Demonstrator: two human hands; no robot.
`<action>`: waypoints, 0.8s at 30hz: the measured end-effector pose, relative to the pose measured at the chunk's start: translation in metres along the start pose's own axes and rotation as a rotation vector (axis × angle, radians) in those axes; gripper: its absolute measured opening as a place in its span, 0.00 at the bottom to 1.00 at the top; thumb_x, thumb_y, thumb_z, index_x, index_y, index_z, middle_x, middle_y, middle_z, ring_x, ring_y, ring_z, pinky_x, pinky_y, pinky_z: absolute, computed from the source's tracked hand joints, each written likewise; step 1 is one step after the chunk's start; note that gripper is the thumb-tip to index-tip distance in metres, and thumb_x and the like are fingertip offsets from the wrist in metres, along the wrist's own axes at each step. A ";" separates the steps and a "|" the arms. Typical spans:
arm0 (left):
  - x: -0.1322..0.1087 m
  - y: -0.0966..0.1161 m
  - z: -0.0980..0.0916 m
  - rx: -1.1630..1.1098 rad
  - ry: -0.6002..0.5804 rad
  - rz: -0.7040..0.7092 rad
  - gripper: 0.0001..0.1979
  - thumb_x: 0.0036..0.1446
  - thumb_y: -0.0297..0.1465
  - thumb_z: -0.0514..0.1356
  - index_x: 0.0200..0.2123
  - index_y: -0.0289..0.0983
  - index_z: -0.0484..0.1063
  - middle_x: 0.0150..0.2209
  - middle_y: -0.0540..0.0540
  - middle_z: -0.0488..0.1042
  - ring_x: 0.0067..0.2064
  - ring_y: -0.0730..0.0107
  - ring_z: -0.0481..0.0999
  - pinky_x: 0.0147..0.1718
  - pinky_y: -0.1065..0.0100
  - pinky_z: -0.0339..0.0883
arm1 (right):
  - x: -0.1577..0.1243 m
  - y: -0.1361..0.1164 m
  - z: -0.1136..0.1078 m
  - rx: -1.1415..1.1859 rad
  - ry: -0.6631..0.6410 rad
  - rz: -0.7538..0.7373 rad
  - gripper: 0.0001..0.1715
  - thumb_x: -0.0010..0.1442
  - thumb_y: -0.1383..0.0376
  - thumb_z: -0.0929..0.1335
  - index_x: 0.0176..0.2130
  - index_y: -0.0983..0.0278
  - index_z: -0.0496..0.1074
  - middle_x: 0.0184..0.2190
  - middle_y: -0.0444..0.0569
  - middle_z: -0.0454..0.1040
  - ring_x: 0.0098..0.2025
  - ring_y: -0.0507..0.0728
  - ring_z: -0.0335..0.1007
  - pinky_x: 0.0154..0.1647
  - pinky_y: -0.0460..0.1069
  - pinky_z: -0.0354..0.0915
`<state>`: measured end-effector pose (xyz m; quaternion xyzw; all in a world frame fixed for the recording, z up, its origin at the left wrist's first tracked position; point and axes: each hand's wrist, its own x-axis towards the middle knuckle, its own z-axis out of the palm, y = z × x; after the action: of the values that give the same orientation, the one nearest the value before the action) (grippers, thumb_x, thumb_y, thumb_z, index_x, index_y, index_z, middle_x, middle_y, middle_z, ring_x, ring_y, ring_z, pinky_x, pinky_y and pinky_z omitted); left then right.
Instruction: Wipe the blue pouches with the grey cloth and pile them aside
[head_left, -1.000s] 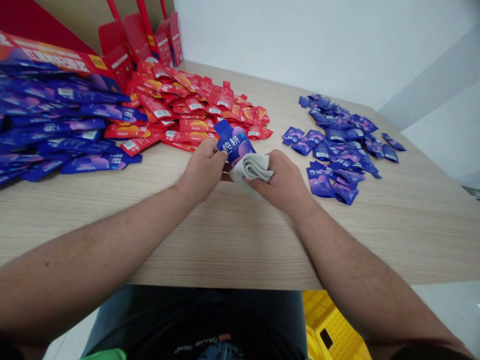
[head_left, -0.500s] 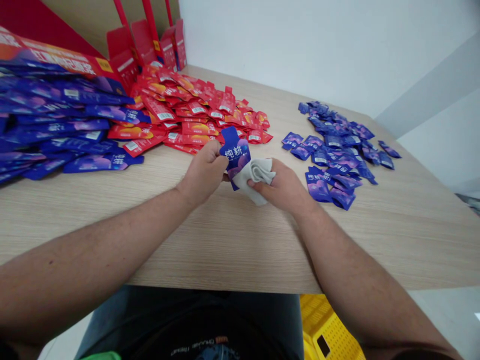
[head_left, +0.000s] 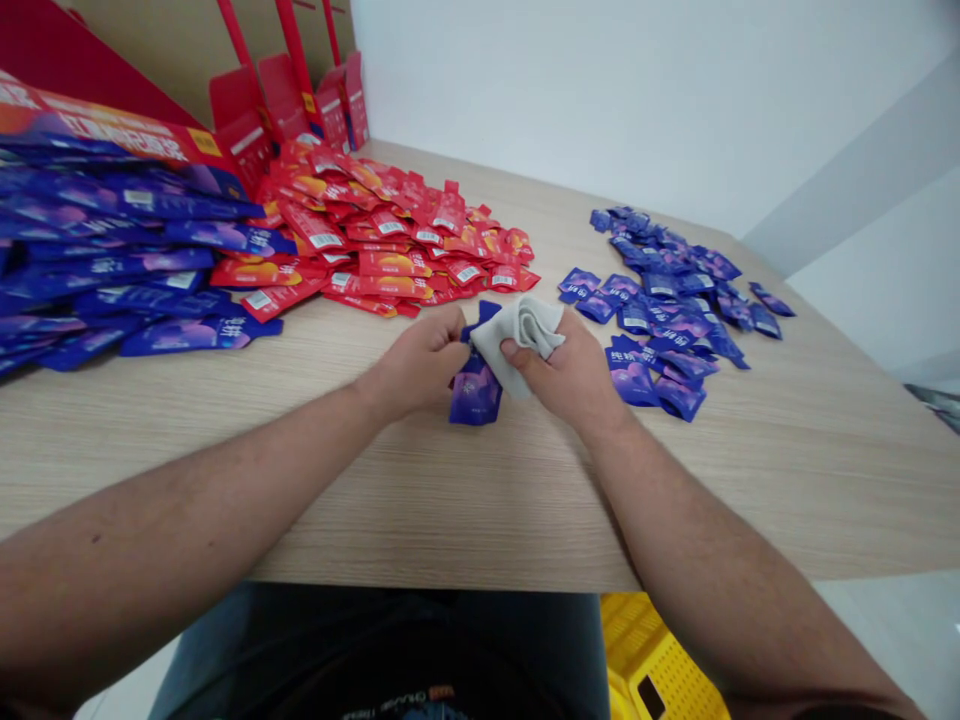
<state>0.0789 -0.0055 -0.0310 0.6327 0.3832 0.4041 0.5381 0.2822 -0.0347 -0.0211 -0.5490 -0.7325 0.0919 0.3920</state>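
My left hand point(head_left: 426, 358) is closed on the left edge of a blue-purple pouch point(head_left: 477, 388) held above the table. In my right hand point(head_left: 574, 368) is a folded pale grey cloth point(head_left: 517, 335), bunched under the thumb. The cloth lies against the upper part of the pouch and hides some of it. The pouch's lower end hangs below both hands, and its narrow top shows above my left thumb.
Red pouches point(head_left: 390, 240) are heaped behind my hands. A stack of blue pouches point(head_left: 135, 250) lies at the left, a looser blue pile point(head_left: 667, 290) at the right. Red cartons point(head_left: 285, 95) stand at the back left. A yellow basket point(head_left: 675, 670) is below the table edge.
The cloth has moved up the pouch, from its lower part to near its top. The pouch's lower end now hangs in sight and its printed front is partly covered. Both hands still hold on.
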 end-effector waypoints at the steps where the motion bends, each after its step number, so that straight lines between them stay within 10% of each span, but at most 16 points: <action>1: -0.002 0.000 0.000 0.102 -0.076 0.039 0.08 0.48 0.24 0.58 0.27 0.40 0.60 0.24 0.54 0.63 0.25 0.73 0.62 0.25 0.69 0.57 | 0.001 0.002 -0.001 -0.002 0.025 0.005 0.21 0.60 0.49 0.70 0.45 0.61 0.76 0.41 0.53 0.79 0.46 0.66 0.75 0.48 0.61 0.70; 5: -0.008 -0.001 0.004 0.257 -0.188 0.145 0.08 0.49 0.23 0.58 0.25 0.39 0.61 0.25 0.53 0.64 0.29 0.72 0.61 0.29 0.68 0.57 | 0.004 0.008 -0.003 0.027 0.060 0.059 0.20 0.62 0.51 0.70 0.47 0.60 0.76 0.44 0.53 0.80 0.48 0.66 0.75 0.51 0.63 0.70; 14: 0.002 0.000 0.011 -0.435 0.159 -0.225 0.09 0.48 0.24 0.61 0.27 0.40 0.61 0.21 0.56 0.65 0.21 0.75 0.64 0.21 0.73 0.60 | -0.008 -0.012 0.008 0.063 -0.178 -0.134 0.16 0.62 0.52 0.72 0.41 0.61 0.74 0.39 0.50 0.76 0.43 0.61 0.72 0.45 0.55 0.68; 21: 0.003 0.006 0.011 -0.451 0.160 -0.209 0.10 0.51 0.23 0.61 0.26 0.39 0.61 0.20 0.55 0.65 0.20 0.77 0.64 0.21 0.73 0.59 | -0.008 -0.019 0.003 0.044 -0.542 -0.333 0.07 0.59 0.62 0.75 0.39 0.59 0.76 0.39 0.47 0.74 0.43 0.58 0.70 0.44 0.51 0.66; 24: 0.004 0.002 0.009 -0.396 0.204 -0.188 0.10 0.49 0.22 0.60 0.28 0.40 0.61 0.20 0.56 0.63 0.20 0.77 0.63 0.21 0.73 0.57 | -0.006 -0.017 -0.001 0.021 -0.473 -0.282 0.09 0.58 0.58 0.75 0.35 0.59 0.75 0.38 0.47 0.72 0.41 0.58 0.69 0.43 0.52 0.67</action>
<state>0.0885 -0.0056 -0.0294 0.4321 0.4060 0.4812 0.6456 0.2706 -0.0469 -0.0141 -0.4009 -0.8718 0.1697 0.2246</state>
